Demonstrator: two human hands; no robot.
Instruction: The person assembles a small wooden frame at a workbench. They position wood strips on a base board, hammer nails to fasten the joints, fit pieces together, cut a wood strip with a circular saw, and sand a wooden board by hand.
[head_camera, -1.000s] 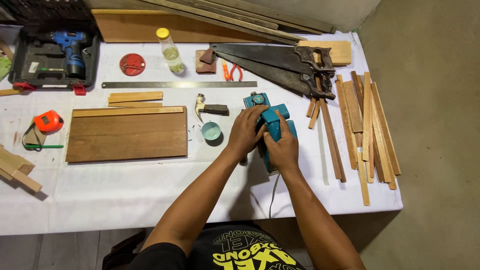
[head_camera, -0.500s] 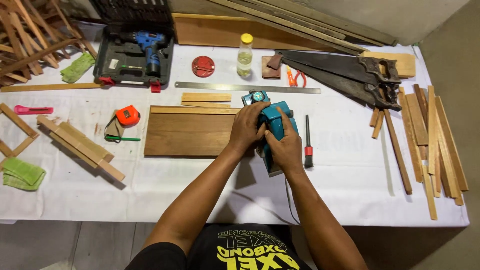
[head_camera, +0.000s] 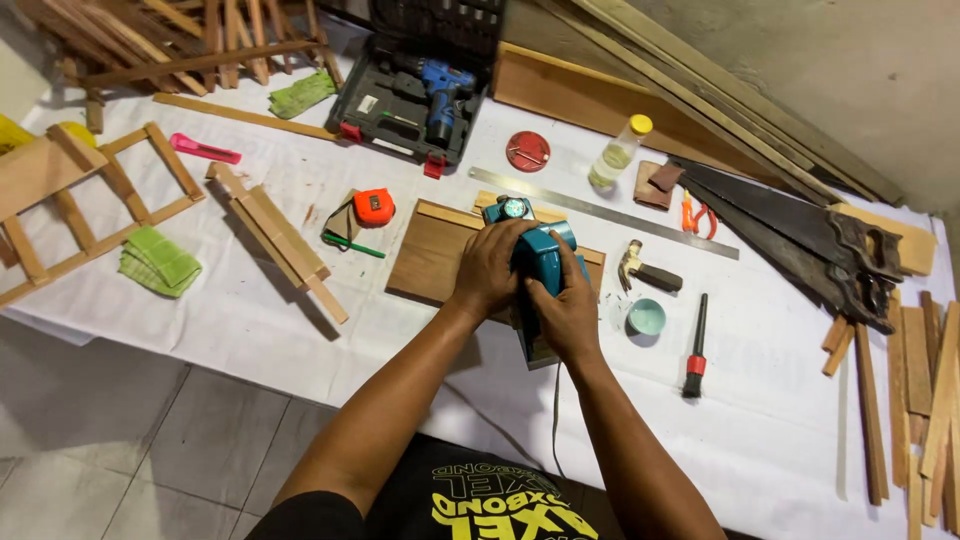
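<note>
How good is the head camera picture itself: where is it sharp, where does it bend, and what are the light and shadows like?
In the head view, both hands on the teal power tool are sharp; the light is soft and even, with faint shadows beneath the forearms and little glare on the white table cover; the wide lens tilts the scene and bows the long boards; the floor corner looks softer.

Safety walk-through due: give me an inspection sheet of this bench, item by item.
Surface: table under a white cover, crowded.
Job's things: teal electric planer resting on a wooden board.
Clutter: two handsaws, steel ruler, hammer, screwdriver, orange tape measure, drill in open case, bottle, wood strips.
Grippers: left hand and right hand both grip the planer.
Cables: planer cord hangs over the near edge.
Surroundings: tiled floor, planks along wall.
</note>
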